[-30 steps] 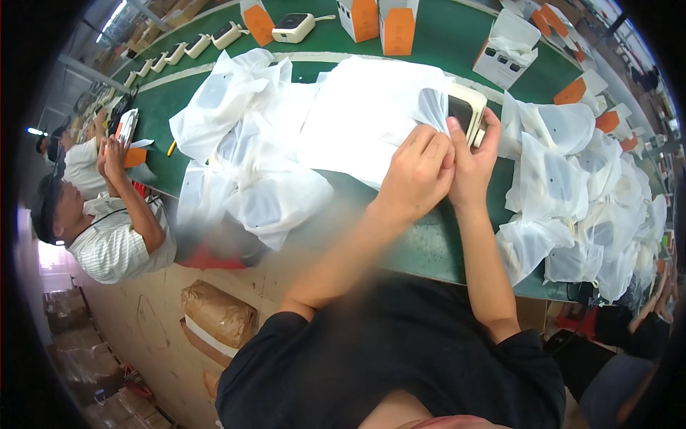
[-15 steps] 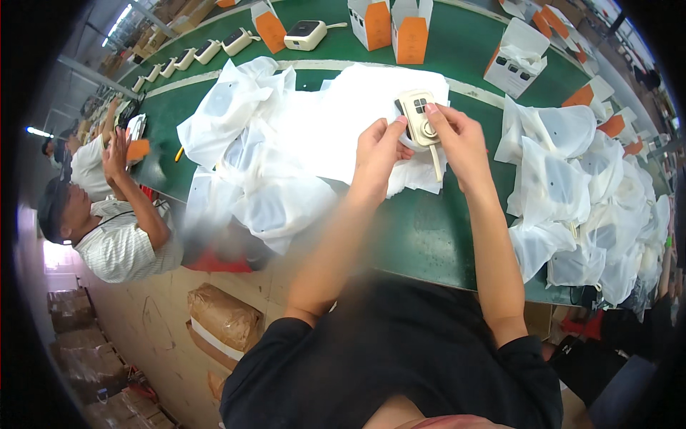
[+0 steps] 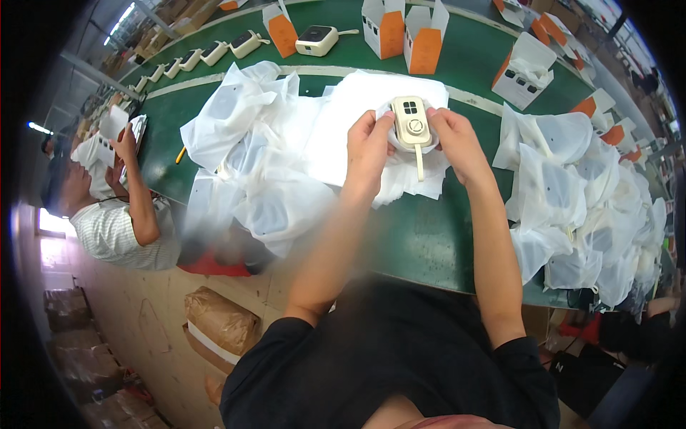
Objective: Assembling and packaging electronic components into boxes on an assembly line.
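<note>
A cream-coloured device (image 3: 411,123) with a dark window, a round dial and a short strap stands upright between my hands above the green table (image 3: 429,236). My left hand (image 3: 369,150) grips its left side together with a thin white bag (image 3: 407,179) bunched under it. My right hand (image 3: 456,140) grips the right side. The bag's loose end lies on the table below the device.
A heap of white bags (image 3: 250,164) lies to my left, another heap (image 3: 586,200) to my right. Orange-and-white boxes (image 3: 404,32) and more cream devices (image 3: 318,39) stand on the far strip. A person in a striped shirt (image 3: 114,229) sits at left. Cardboard boxes (image 3: 218,325) rest on the floor.
The device has come out of the white bag and now stands bare and upright between both hands, nearer the table's middle. A second ago both hands were pressed on the bag with it inside.
</note>
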Demonstrator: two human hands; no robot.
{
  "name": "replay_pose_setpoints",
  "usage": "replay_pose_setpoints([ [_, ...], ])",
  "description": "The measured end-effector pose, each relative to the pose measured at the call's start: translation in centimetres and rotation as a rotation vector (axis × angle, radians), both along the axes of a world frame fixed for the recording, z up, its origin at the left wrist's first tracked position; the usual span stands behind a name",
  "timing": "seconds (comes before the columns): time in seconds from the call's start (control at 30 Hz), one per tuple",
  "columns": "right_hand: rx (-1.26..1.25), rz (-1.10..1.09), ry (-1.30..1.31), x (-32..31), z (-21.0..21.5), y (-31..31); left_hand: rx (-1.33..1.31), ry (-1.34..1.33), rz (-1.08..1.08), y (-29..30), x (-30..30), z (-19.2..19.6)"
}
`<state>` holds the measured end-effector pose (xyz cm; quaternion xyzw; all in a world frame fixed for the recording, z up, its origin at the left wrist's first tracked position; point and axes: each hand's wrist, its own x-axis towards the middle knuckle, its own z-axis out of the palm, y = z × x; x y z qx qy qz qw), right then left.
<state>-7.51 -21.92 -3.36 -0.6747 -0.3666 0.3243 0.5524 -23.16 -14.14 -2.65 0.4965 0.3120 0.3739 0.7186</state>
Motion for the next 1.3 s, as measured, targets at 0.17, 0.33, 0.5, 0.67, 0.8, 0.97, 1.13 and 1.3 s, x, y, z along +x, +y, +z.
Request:
replay_pose_setpoints([
  [0.17, 0.283, -0.045, 0.071, -0.6, 5.9, -1.6, -0.015, -0.14, 0.049, 0.0, 0.5, 4.1],
  [0.33, 0.198, 0.064, -0.037, -2.8, 6.3, -5.1, 0.032, -0.156, -0.125, 0.1, 3.7, 6.4],
  [0.5, 0.281, -0.109, -0.17, 3.5, 2.5, -2.9, 0.657, 0.016, -0.374, -2.5, 7.8, 9.4],
  [0.67, 0.578, -0.303, -0.377, 6.2, 12.2, 1.3, 0.692, -0.126, 0.274, 7.5, 11.1, 7.6],
  [0.8, 0.565, -0.304, -0.664, 10.1, 13.6, 7.0, 1.081, 0.149, 0.288, 11.3, 16.0, 0.5],
  [0.97, 0.441, -0.373, -1.155, 14.6, 9.0, 11.1, 0.965, 0.289, 0.195, 7.0, 20.3, 0.2],
  [1.13, 0.264, -0.27, -1.175, 18.3, 9.8, 8.1, 0.868, 0.27, 0.144, 6.6, 21.0, 1.3],
  [1.3, 0.195, -0.268, -0.884, 19.3, 9.8, 5.9, 0.703, 0.104, 0.244, 10.5, 24.9, 1.1],
])
